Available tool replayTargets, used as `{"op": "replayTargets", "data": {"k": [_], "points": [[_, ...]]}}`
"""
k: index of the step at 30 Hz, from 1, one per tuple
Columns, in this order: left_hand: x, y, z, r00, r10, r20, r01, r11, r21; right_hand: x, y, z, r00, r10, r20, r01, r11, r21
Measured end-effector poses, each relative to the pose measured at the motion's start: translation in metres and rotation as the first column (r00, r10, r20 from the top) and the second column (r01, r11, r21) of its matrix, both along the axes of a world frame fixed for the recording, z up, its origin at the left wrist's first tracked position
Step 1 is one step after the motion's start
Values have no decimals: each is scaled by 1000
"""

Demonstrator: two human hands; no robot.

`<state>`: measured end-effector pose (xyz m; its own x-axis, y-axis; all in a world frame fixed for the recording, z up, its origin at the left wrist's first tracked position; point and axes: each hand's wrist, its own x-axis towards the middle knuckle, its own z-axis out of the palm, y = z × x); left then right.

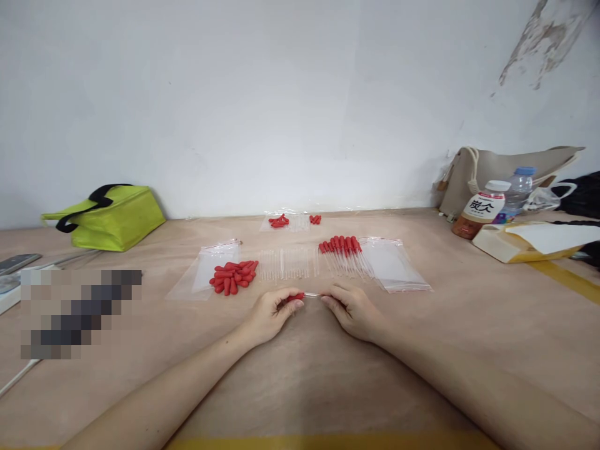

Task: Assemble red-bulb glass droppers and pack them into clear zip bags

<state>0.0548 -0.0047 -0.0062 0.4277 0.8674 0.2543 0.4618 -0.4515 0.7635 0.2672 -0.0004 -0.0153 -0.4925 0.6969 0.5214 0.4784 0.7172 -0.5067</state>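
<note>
Between the thumb and fingers of my left hand (274, 311) is a red rubber dropper bulb (295, 297). My right hand (349, 309) pinches a thin clear glass tube (312, 295), whose left end meets the bulb's mouth; how deep it sits inside I cannot tell. Beyond my left hand lies a heap of red bulbs (233, 277). A row of bare glass tubes (288, 264) lies in the middle. Droppers with red bulbs fitted (344, 250) lie side by side beyond my right hand.
Clear zip bags lie on the left (201, 265) and right (394, 265). Farther back, another bag (295, 222) has red bulbs by it. A lime-green bag (119, 219) stands at the left; a drink bottle (482, 209) and a beige bag (457, 181) stand at the right.
</note>
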Motion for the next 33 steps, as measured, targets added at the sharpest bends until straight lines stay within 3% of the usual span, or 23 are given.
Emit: {"op": "replayTargets", "data": {"k": [4,10,22,33], "points": [[0,-2,0,999,4,-45,-1,997,82,1,4,0,998,57,5,-57,998,-22],[1,-6,7,990,-85,-113,98,988,120,5,9,2,988,128,89,-127,992,-13],[1,-5,6,976,-49,-212,78,989,129,3,0,-2,937,-72,341,-12,972,236],[3,-9,7,970,-93,-225,147,960,239,-7,-12,-1,949,-89,304,-5,955,297]]}}
